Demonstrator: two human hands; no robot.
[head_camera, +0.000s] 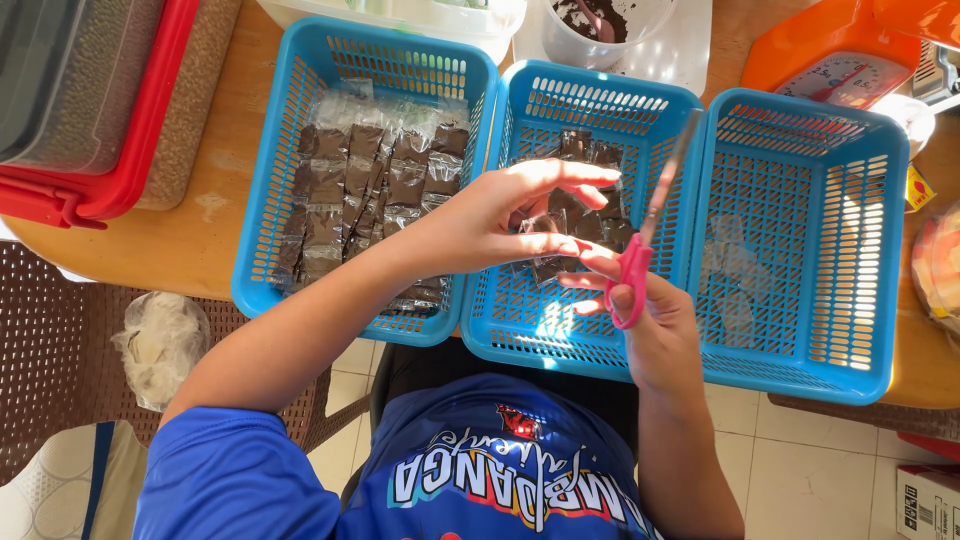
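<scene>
- Wooden counter (215, 235) runs across the far part of the view, with pale floor tiles and a brown woven chair (50, 330) nearer in.
- A small clear packet (545, 225) with a dark brown filling is the thing in hand; it is flat, glossy and partly see-through.
- It sits above the middle blue basket (590, 100), held up off the loose packets lying in that basket.
- The left hand (500, 215) pinches the packet between thumb and fingers (580, 175), which are narrow and closed on its edge.
- The right hand (655, 330) grips pink-handled scissors (640, 250), fingers through the loops; the blades point far and slightly right, and look closed or nearly so.
- The scissors lie just right of the packet, very near the left fingertips; I cannot tell whether blade and packet touch.
- The left blue basket (270, 170) holds many filled dark packets (360, 180) laid in overlapping rows.
- The right blue basket (880, 250) holds only a few clear empty-looking bags (730, 270).
- Further off stand a white tub (580, 45) of dark powder, an orange kitchen scale (850, 70), and at far left a red-rimmed box (120, 130).
- A crumpled white plastic bag (160, 345) rests on the chair at near left.
</scene>
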